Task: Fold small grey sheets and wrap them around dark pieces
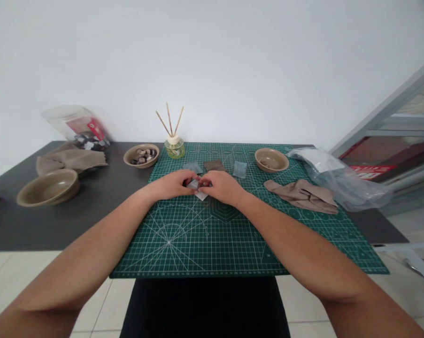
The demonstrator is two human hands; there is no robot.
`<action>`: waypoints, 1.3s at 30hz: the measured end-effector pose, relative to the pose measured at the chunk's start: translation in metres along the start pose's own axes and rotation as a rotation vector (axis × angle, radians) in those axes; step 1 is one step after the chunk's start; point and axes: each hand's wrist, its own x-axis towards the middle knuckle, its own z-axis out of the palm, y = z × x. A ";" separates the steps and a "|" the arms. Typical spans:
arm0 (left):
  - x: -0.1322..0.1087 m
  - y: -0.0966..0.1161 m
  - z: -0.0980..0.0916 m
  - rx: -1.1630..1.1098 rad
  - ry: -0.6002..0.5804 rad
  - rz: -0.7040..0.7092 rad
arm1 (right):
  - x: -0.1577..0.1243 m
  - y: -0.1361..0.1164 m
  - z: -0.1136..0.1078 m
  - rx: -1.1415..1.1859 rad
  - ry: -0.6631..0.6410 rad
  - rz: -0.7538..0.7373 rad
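My left hand (173, 184) and my right hand (221, 187) meet over the middle of the green cutting mat (212, 234). Both have their fingers curled and pinched together on a small pale grey-white packet (198, 191), whose corner sticks out below the fingertips. Just beyond the hands lie three small flat pieces on the mat: a grey-blue one (193, 167), a brown one (214, 165) and another grey-blue one (240, 169).
A reed diffuser (174, 146) stands at the mat's far edge. Tan bowls sit at left (48, 187), back left with dark pieces (141, 155) and back right (271, 159). Beige cloths (303, 195) (69, 159), a clear plastic bag (338, 180) and a tipped jar (76, 124) lie around.
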 end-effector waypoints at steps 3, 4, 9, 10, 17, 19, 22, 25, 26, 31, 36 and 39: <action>0.000 0.000 -0.001 0.006 -0.008 0.004 | 0.001 0.000 0.000 -0.018 0.033 0.061; 0.000 0.001 -0.001 0.007 -0.011 0.007 | 0.001 0.000 -0.001 -0.026 0.036 0.078; -0.001 0.003 -0.002 -0.008 -0.023 -0.010 | -0.002 -0.003 -0.006 -0.059 0.040 0.124; -0.001 0.003 -0.002 -0.011 -0.025 -0.014 | -0.003 -0.004 -0.007 -0.056 0.037 0.110; 0.000 0.003 -0.001 0.013 -0.016 0.027 | 0.000 -0.004 -0.005 0.014 -0.038 -0.025; 0.000 0.002 -0.001 0.013 -0.015 0.032 | 0.002 -0.003 -0.004 -0.019 -0.009 0.010; 0.000 0.001 -0.001 0.014 -0.014 0.030 | 0.003 -0.001 -0.003 -0.050 0.030 0.062; 0.000 0.002 -0.001 0.023 -0.004 0.030 | 0.002 0.001 -0.005 -0.053 0.053 0.097; 0.000 0.002 -0.001 0.023 -0.004 0.031 | 0.001 0.002 -0.005 -0.048 0.052 0.103; -0.001 0.005 -0.002 0.015 -0.010 0.033 | -0.002 0.001 -0.007 0.024 -0.015 0.029; 0.000 0.005 -0.001 0.014 -0.009 0.025 | 0.000 0.000 -0.003 0.032 -0.025 -0.032; 0.000 0.004 0.000 0.019 -0.005 0.006 | 0.003 0.001 -0.002 0.003 0.021 0.030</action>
